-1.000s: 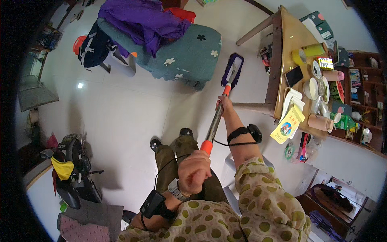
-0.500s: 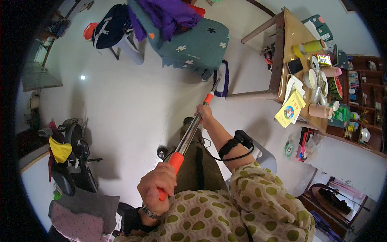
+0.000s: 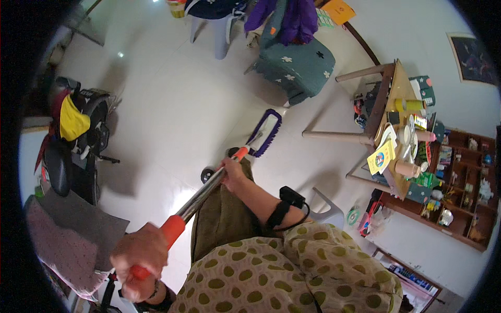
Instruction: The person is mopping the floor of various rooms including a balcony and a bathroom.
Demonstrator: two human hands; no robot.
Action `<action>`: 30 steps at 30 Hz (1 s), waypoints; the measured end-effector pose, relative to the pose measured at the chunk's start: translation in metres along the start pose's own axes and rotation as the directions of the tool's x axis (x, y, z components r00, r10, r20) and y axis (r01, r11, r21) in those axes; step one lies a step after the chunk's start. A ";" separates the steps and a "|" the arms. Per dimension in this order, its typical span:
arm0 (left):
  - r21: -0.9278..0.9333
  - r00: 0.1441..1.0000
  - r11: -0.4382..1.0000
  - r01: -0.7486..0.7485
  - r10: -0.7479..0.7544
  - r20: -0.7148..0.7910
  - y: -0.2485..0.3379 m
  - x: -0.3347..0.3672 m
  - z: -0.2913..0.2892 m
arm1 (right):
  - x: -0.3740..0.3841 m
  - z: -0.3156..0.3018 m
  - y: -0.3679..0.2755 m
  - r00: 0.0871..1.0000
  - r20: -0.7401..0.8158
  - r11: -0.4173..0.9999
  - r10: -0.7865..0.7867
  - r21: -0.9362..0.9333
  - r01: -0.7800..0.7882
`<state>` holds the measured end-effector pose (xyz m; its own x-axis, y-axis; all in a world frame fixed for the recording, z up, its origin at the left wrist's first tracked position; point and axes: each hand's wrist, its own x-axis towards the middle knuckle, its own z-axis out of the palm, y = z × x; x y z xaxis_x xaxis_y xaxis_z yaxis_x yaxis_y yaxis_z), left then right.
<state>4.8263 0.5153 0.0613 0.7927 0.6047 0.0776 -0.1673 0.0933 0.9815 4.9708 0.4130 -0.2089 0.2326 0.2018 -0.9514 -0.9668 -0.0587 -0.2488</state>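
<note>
A flat mop with a silver pole [image 3: 201, 194] and orange grips runs slantwise in front of me. My left hand [image 3: 140, 259] is wrapped round the orange grip at its near end. Farther along, my right hand [image 3: 233, 174] is closed round the pole, just below the upper orange sleeve [image 3: 240, 154]. The mop head [image 3: 267, 129], pale with a purple fringe, lies flat on the tiled floor. It sits just short of a chair with a green flowered cover [image 3: 295, 65].
To the right stands a table [image 3: 391, 96] crowded with bowls, cups and a yellow booklet [image 3: 381, 156]. A grey plastic stool [image 3: 327, 208] is beside my right arm. On the left is a scooter [image 3: 73, 135] with a yellow cloth. Brown shelves [image 3: 464, 182] line the right wall.
The mop head has come out from beside the chair and table leg, nearer to me and to the left. Both hands, still on the pole, have shifted left; my view has turned.
</note>
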 end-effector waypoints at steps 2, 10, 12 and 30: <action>-0.064 0.987 0.996 -0.065 0.073 0.140 -0.002 -0.003 -0.021 | 0.003 0.011 0.009 1.000 0.018 1.000 -0.003 0.015 0.003; -0.014 0.997 0.997 -0.071 0.072 0.038 -0.075 0.002 -0.010 | 0.069 0.009 -0.053 0.983 0.019 0.953 -0.180 0.253 0.170; -0.051 0.995 0.997 -0.063 0.067 0.075 -0.104 0.024 0.003 | 0.104 -0.009 -0.083 0.968 0.039 0.945 -0.250 0.227 0.235; -0.236 0.923 0.971 0.039 -0.126 -0.365 -0.155 0.029 -0.015 | 0.172 0.008 -0.104 0.988 -0.064 0.976 -0.143 -0.173 0.130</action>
<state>4.8668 0.5304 -0.0910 0.5385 0.8346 -0.1161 -0.2697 0.3012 0.9146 5.1105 0.4618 -0.3456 0.3749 0.1450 -0.9157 -0.8953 -0.1997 -0.3982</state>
